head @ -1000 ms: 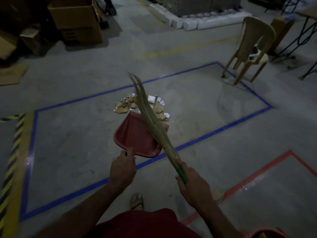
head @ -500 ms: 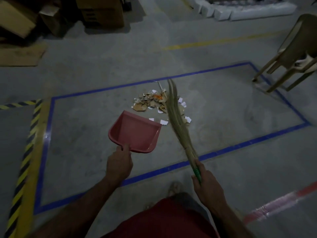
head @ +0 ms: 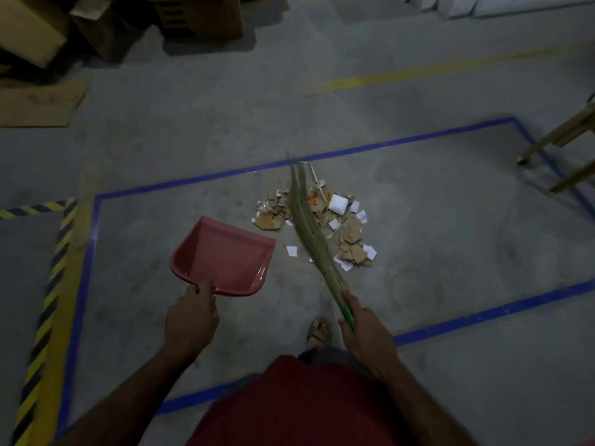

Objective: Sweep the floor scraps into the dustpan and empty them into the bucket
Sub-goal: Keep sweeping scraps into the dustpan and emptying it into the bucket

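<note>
Now right hand (head: 367,329) grips broom (head: 309,226) — over scraps (head: 351,233).

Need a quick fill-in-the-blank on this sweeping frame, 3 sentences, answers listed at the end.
1. The left hand holds the red ____ by its handle.
2. The right hand grips the broom at its ____ handle.
3. The pile of scraps lies inside a rectangle of ____ floor tape.

Missing words: dustpan; green; blue
</note>
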A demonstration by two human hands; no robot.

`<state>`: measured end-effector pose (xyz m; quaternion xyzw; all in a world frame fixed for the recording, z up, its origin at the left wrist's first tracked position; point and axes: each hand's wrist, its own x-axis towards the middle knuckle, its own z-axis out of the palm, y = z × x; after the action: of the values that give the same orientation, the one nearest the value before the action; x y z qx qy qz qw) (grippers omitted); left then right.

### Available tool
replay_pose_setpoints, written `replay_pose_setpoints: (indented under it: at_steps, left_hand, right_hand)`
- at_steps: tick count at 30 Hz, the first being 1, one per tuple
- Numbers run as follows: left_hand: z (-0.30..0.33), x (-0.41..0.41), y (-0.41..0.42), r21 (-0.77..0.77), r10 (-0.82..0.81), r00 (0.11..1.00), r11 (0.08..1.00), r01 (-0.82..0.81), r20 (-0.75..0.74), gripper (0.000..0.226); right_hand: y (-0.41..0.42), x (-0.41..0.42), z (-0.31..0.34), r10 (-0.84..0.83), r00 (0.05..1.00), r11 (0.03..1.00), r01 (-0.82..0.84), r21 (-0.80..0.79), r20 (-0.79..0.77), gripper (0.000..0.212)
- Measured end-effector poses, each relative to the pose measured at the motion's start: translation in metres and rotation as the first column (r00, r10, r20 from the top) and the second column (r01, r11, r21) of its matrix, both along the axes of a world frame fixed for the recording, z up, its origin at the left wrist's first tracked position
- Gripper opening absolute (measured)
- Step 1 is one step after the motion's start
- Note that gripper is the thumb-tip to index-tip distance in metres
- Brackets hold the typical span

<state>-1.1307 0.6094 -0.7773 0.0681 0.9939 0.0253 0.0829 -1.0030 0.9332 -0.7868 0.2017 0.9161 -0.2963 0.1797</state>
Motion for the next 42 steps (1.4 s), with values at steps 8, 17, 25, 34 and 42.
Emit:
replay_pose_setpoints:
  at_steps: [8,17,25,34,42]
  left_hand:
    - [-0.006,-0.124,0.041,0.053,0.049,0.997,0.997,-0.052,0.054,0.020]
    - [-0.108,-0.304,0.019,-0.074,0.066,0.970,0.996,-0.049,0.235,0.020]
    - [-0.236,-0.442,-0.005,-0.135,-0.021,0.937,0.988,0.073,0.348,0.030]
    - [-0.357,-0.489,0.027,-0.114,-0.058,0.917,0.987,0.112,0.394,0.029]
    - [-0.373,-0.487,0.060,-0.075,-0.128,0.897,0.982,0.175,0.423,0.033]
  right_hand:
    - [0.039,-0.135,-0.016,0.067,0.992,0.998,-0.067,0.002,0.106,0.063]
    - [0.014,-0.310,-0.103,0.051,0.962,0.993,-0.019,-0.118,0.268,0.064]
    - [-0.042,-0.462,-0.260,0.131,0.918,0.973,-0.047,-0.224,0.376,0.064]
    - [-0.025,-0.463,-0.399,-0.271,0.828,0.846,0.448,-0.289,0.490,0.053]
    - [0.007,-0.333,-0.328,-0.414,0.733,0.741,0.616,-0.267,0.540,0.060]
